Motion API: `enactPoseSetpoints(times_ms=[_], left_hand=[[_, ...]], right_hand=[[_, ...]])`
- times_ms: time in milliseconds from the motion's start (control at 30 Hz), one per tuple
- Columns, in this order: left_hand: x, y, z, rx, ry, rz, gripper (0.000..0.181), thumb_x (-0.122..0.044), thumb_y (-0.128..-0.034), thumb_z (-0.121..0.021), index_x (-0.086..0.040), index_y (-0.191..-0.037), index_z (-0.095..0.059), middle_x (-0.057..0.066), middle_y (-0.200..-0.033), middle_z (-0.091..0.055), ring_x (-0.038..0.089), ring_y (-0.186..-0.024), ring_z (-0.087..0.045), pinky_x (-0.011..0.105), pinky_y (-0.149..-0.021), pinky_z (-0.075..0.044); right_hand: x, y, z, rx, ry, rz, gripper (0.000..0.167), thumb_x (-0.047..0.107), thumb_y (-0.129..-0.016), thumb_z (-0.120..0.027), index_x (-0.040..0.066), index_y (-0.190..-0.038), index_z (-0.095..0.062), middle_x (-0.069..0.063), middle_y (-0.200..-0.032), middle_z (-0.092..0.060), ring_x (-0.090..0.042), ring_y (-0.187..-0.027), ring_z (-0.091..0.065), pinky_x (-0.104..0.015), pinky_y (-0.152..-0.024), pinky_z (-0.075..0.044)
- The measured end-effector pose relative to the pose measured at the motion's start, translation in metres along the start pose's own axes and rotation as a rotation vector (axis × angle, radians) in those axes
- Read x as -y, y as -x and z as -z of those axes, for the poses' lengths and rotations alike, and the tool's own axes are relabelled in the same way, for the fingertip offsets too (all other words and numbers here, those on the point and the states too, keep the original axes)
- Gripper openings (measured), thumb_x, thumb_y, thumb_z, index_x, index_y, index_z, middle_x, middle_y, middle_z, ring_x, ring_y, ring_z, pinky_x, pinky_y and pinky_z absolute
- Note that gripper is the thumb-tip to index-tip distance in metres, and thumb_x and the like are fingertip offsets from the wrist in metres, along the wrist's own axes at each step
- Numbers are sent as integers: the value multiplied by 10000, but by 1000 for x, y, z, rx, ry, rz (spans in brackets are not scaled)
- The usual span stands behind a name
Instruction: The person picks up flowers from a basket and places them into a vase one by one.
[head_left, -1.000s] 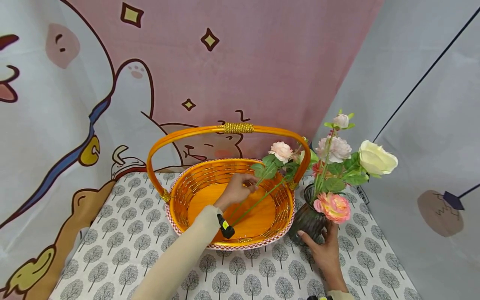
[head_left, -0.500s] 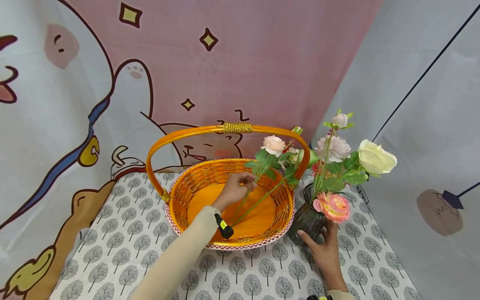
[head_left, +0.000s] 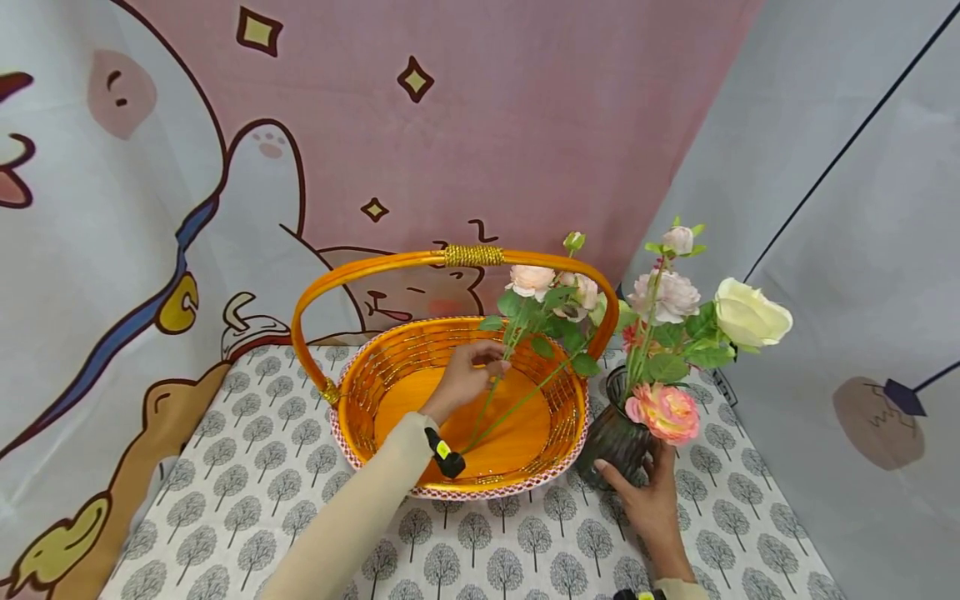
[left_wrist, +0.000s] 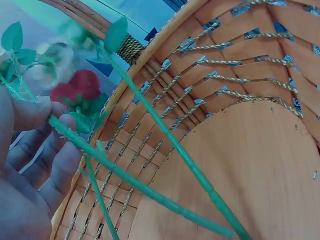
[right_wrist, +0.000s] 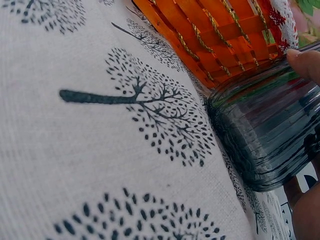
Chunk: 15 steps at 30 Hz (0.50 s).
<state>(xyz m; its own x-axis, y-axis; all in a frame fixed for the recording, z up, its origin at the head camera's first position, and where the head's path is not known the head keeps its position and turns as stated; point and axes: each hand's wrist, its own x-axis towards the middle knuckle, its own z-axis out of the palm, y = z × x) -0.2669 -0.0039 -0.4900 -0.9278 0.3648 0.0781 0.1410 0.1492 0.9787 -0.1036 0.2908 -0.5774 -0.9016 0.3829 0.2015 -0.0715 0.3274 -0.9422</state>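
My left hand is over the orange woven basket, pinching the green stem of a pale pink flower between thumb and fingers. The stem's lower end is inside the basket. Beside it a second green stem leans on the basket's right side, and a red bloom shows behind the fingers in the left wrist view. To the right, my right hand grips a dark ribbed glass vase, thumb on its near side. Several flowers stand in the vase, including a cream rose and a pink-orange bloom.
The basket's tall arched handle rises over the left hand and crosses in front of some blooms. A tree-print cloth covers the table. Behind stands a printed pink curtain, with a grey one at the right.
The left hand has shifted slightly left, tilting the held pale pink flower leftward. Blooms behind have moved left too, and a bud now shows above the handle. The right hand and vase stay still.
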Motion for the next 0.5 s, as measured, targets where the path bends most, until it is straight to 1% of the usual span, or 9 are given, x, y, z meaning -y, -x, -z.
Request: enactPoseSetpoints(times_ms=[33,133,233,333,367,433,500], left_hand=[[0,0,0,1,4,1,174,-197,-994,-697,-208,-1158,-754,37,-977,-726,376,-959,-698,377,-681,-612],[-1,1,0,17,25,6,204,-184,-1000,-688,-139,-1191,-741,42,-999,-725,408,-981,-692,455,-724,-624],[-3,3,2,40,25,12,210,-178,-1006,-675,-114,-1196,-737,113,-1040,-731,414,-982,-692,514,-742,-615],[-6,8,4,64,6,26,183,-185,-1006,-675,-139,-1170,-744,205,-1098,-726,398,-979,-700,496,-737,-616],[-7,9,5,71,-1,34,174,-192,-1004,-679,-158,-1161,-746,217,-1113,-725,385,-983,-704,476,-737,-618],[-8,12,8,81,-18,42,166,-199,-1005,-679,-165,-1153,-745,225,-1133,-721,339,-981,-711,450,-746,-622],[-9,16,11,82,-31,49,161,-197,-1001,-684,-166,-1148,-744,191,-1118,-724,287,-969,-713,470,-770,-623]], right_hand=[[0,0,0,1,2,-3,1148,23,-797,-862,397,-1628,-165,-154,-1680,-217,-466,-1541,-216,-765,-1160,-208],[0,0,0,2,6,-15,1139,42,-803,-865,405,-1625,-165,-157,-1678,-221,-461,-1542,-216,-761,-1163,-207],[1,1,0,7,8,-33,1123,72,-815,-866,411,-1622,-163,-165,-1678,-222,-457,-1545,-210,-752,-1173,-200],[2,1,1,9,11,-47,1113,93,-821,-867,414,-1621,-162,-175,-1676,-224,-455,-1547,-207,-743,-1181,-196],[3,1,1,8,13,-49,1115,95,-820,-868,414,-1621,-161,-178,-1677,-223,-457,-1547,-207,-742,-1182,-196],[2,1,1,4,16,-49,1117,91,-815,-871,415,-1620,-167,-179,-1675,-229,-454,-1544,-215,-740,-1182,-201],[2,1,1,3,15,-45,1122,85,-810,-873,416,-1619,-170,-177,-1674,-235,-452,-1541,-224,-738,-1180,-208]])
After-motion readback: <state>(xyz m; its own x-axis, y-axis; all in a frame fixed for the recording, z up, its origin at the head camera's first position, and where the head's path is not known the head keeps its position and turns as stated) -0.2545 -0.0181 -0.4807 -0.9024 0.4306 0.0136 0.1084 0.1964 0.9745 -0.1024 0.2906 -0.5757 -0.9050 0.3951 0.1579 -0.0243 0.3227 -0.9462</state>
